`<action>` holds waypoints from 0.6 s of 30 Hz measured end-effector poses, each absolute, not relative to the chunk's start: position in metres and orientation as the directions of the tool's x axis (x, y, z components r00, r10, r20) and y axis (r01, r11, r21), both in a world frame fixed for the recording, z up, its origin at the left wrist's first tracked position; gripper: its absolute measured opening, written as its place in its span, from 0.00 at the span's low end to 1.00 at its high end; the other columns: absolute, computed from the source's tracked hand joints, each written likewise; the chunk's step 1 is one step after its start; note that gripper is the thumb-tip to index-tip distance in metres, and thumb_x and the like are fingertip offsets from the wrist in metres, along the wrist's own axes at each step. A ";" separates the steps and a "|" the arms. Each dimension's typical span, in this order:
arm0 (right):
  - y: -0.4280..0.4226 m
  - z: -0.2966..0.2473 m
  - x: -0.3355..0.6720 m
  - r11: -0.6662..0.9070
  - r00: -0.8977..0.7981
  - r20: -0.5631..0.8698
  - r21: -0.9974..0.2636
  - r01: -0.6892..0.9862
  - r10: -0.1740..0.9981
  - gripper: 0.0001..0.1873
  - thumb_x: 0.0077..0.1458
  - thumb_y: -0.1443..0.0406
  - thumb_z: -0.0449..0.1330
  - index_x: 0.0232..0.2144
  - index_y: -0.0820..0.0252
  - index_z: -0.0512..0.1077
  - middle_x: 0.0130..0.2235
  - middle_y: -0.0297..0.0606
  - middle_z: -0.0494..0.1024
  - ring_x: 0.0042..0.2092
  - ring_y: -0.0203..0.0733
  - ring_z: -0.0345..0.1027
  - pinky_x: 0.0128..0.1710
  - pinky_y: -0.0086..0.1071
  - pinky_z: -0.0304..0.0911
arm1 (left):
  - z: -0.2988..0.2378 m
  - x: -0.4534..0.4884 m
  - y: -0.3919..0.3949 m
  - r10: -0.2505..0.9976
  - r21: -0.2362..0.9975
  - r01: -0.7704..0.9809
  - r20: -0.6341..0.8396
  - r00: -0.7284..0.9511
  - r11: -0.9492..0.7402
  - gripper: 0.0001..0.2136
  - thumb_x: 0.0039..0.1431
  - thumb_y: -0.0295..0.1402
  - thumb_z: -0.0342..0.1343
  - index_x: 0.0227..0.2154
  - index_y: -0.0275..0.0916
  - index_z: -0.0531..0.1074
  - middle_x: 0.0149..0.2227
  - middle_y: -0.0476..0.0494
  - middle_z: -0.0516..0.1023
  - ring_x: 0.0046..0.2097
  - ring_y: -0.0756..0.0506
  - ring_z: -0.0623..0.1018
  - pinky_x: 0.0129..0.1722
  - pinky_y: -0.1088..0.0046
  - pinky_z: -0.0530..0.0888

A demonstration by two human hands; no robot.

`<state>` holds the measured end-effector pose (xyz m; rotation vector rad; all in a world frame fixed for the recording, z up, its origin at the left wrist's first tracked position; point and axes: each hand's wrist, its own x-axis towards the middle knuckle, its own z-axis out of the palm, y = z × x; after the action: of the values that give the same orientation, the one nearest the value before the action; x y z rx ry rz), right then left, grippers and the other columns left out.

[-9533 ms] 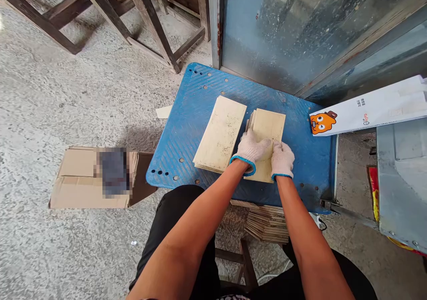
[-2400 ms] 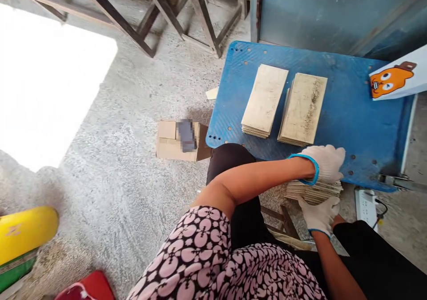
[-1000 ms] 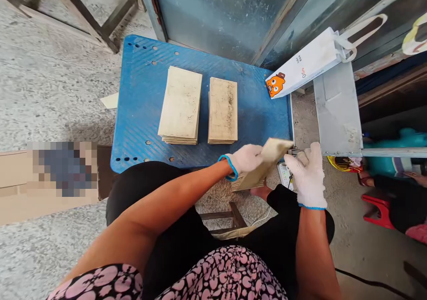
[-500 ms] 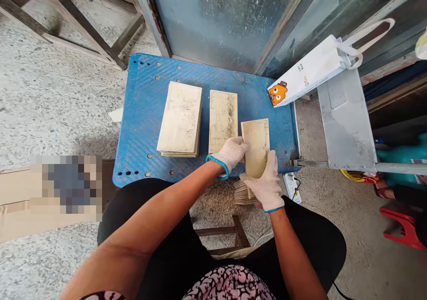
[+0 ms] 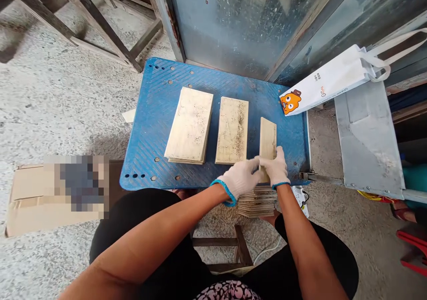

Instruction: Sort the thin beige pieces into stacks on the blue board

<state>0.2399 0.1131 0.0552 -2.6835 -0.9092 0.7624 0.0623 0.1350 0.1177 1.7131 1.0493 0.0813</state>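
A thin pale wooden board (image 5: pixel 268 139) is tilted at the right part of the blue table, with its narrow side toward me. My right hand (image 5: pixel 276 166), in a white knit glove with a blue cuff, grips its lower part. My left hand (image 5: pixel 240 176), gloved the same way, is just left of the board's lower end, fingers apart and holding nothing. Beside it lies a pile of dark-speckled boards (image 5: pixel 232 129). Further left is a thicker, slightly uneven pile of boards (image 5: pixel 189 124). Below the table edge, another stack of boards (image 5: pixel 256 202) sits between my legs.
The blue plastic table (image 5: pixel 140 135) stands against a metal-framed door (image 5: pixel 227 38). A white paper bag (image 5: pixel 330 80) leans at the back right, by a grey metal panel (image 5: pixel 370 144). A power strip (image 5: pixel 304 206) is below the right edge. A cardboard box (image 5: pixel 26 202) lies left.
The board in my right hand has turned from facing up to a steep tilt. My left hand has come off its left edge and moved nearer to me. The view has shifted.
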 end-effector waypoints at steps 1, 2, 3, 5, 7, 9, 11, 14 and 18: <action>0.122 0.053 0.240 -0.786 0.672 -0.407 -0.342 0.516 0.619 0.63 0.34 0.47 0.71 0.68 0.57 0.51 0.58 0.53 0.69 0.54 0.62 0.68 0.53 0.51 0.64 | 0.119 0.060 0.129 0.624 0.765 0.636 -0.448 0.640 -0.103 0.11 0.60 0.38 0.50 0.42 0.45 0.72 0.37 0.46 0.79 0.38 0.42 0.79 0.34 0.70 0.71; 0.129 0.050 0.240 -0.778 0.665 -0.405 -0.337 0.530 0.628 0.63 0.34 0.47 0.71 0.68 0.58 0.51 0.59 0.54 0.68 0.54 0.62 0.67 0.53 0.50 0.64 | 0.121 0.058 0.122 0.576 0.716 0.674 -0.479 0.662 -0.180 0.12 0.60 0.39 0.50 0.43 0.44 0.73 0.38 0.43 0.80 0.40 0.39 0.80 0.34 0.68 0.72; 0.136 0.047 0.239 -0.773 0.660 -0.403 -0.325 0.545 0.634 0.64 0.34 0.47 0.71 0.69 0.59 0.50 0.59 0.55 0.67 0.55 0.62 0.67 0.54 0.50 0.64 | 0.121 0.056 0.114 0.533 0.661 0.704 -0.511 0.674 -0.258 0.14 0.59 0.39 0.51 0.44 0.42 0.74 0.39 0.39 0.80 0.40 0.36 0.80 0.34 0.64 0.73; 0.148 0.039 0.236 -0.773 0.660 -0.404 -0.278 0.571 0.633 0.64 0.34 0.48 0.71 0.69 0.60 0.49 0.59 0.56 0.66 0.55 0.63 0.66 0.54 0.50 0.63 | 0.120 0.053 0.100 0.443 0.572 0.712 -0.558 0.702 -0.409 0.15 0.58 0.36 0.54 0.46 0.36 0.74 0.40 0.31 0.80 0.40 0.31 0.81 0.33 0.60 0.74; 0.158 0.031 0.233 -0.774 0.660 -0.414 -0.231 0.590 0.627 0.65 0.34 0.47 0.70 0.69 0.59 0.47 0.59 0.57 0.64 0.55 0.63 0.66 0.53 0.50 0.64 | 0.119 0.051 0.088 0.334 0.516 0.666 -0.595 0.731 -0.540 0.15 0.55 0.29 0.57 0.45 0.30 0.75 0.40 0.26 0.79 0.40 0.30 0.81 0.33 0.58 0.75; 0.166 0.025 0.230 -0.774 0.660 -0.423 -0.196 0.602 0.621 0.66 0.35 0.47 0.70 0.69 0.57 0.44 0.60 0.56 0.63 0.56 0.62 0.66 0.53 0.48 0.64 | 0.118 0.050 0.081 0.235 0.483 0.613 -0.632 0.738 -0.625 0.13 0.53 0.23 0.57 0.42 0.27 0.76 0.39 0.23 0.79 0.41 0.31 0.81 0.35 0.58 0.75; 0.173 0.020 0.228 -0.774 0.664 -0.424 -0.169 0.611 0.616 0.65 0.35 0.47 0.70 0.69 0.56 0.43 0.60 0.55 0.63 0.56 0.61 0.66 0.53 0.47 0.64 | 0.119 0.049 0.079 0.198 0.464 0.592 -0.653 0.731 -0.659 0.12 0.55 0.20 0.54 0.41 0.26 0.77 0.38 0.23 0.79 0.41 0.32 0.81 0.35 0.58 0.75; 0.180 0.014 0.225 -0.776 0.679 -0.404 -0.144 0.614 0.613 0.64 0.35 0.49 0.71 0.68 0.57 0.44 0.57 0.55 0.65 0.57 0.61 0.66 0.54 0.47 0.64 | 0.122 0.050 0.081 0.237 0.443 0.605 -0.642 0.729 -0.662 0.13 0.58 0.20 0.50 0.43 0.23 0.75 0.38 0.23 0.78 0.41 0.33 0.80 0.34 0.61 0.74; 0.184 0.002 0.226 -0.778 0.691 -0.388 -0.127 0.616 0.610 0.65 0.34 0.49 0.71 0.68 0.58 0.45 0.55 0.55 0.66 0.56 0.61 0.66 0.53 0.47 0.65 | 0.124 0.051 0.083 0.316 0.414 0.643 -0.622 0.717 -0.644 0.14 0.60 0.20 0.47 0.44 0.21 0.74 0.37 0.22 0.78 0.39 0.34 0.80 0.32 0.64 0.72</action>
<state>0.2257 0.1840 0.0020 -2.9008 -1.0522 0.6582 0.0513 0.0828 0.1241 2.2871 0.7250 -0.6739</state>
